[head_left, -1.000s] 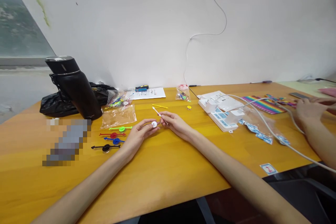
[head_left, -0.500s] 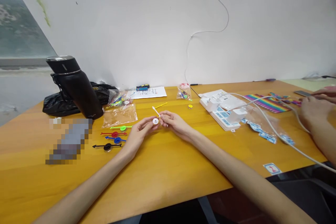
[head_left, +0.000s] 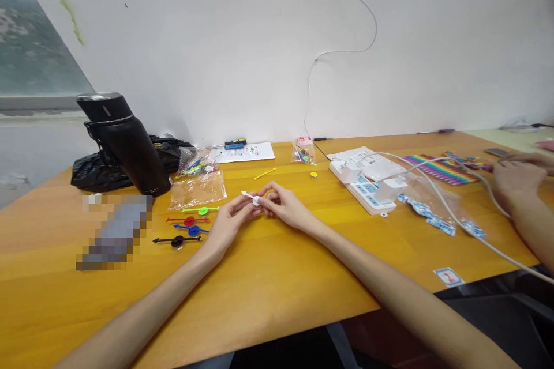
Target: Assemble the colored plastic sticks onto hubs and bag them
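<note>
Between my two hands, above the wooden table [head_left: 303,277], is a white arrow spinner: a white arrow [head_left: 247,194] lies against a small white disc [head_left: 256,201]. My left hand [head_left: 234,216] pinches the disc from the left. My right hand [head_left: 285,206] has its fingers closed at the disc's right side, on the arrow's tail end. Left of my hands lie a green spinner [head_left: 202,211], a red spinner [head_left: 189,221], a blue spinner [head_left: 193,230] and a black spinner [head_left: 177,241]. Beyond my hands are a loose yellow arrow [head_left: 264,173] and a yellow disc [head_left: 314,175].
A black bottle [head_left: 130,150] stands at the left beside a black plastic bag [head_left: 93,173] and a blurred-out item [head_left: 119,228]. Clear bags [head_left: 199,189] and a screwdriver [head_left: 235,145] lie behind. A white power strip [head_left: 367,193] with cables sits right, near another person's hand [head_left: 519,181].
The white arrow has come down onto the white disc and now points up-left. My right hand has shifted slightly left, while the other person's hands moved a little.
</note>
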The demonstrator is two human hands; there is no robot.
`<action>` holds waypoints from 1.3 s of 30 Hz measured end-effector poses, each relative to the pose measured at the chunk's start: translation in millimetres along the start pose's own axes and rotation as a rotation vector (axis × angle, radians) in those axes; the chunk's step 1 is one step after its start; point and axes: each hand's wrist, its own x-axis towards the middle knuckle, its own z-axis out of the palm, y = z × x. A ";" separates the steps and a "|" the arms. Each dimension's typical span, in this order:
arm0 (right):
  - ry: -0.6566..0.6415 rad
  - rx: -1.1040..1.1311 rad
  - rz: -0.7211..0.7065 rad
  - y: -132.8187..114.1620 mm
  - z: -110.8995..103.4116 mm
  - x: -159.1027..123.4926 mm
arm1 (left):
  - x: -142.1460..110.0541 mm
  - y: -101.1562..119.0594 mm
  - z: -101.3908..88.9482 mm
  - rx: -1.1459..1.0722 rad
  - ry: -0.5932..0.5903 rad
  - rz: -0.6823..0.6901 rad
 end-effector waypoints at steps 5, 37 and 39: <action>0.007 -0.136 0.011 -3.8 1.1 -2.4 | -1.5 2.0 1.2 0.004 0.026 -0.016; -0.083 -0.225 0.018 -13.3 7.4 -5.0 | -1.7 2.0 -0.7 0.044 -0.015 -0.008; -0.098 -0.189 0.012 -10.7 6.4 -4.0 | -1.2 0.6 -1.6 0.048 -0.020 -0.006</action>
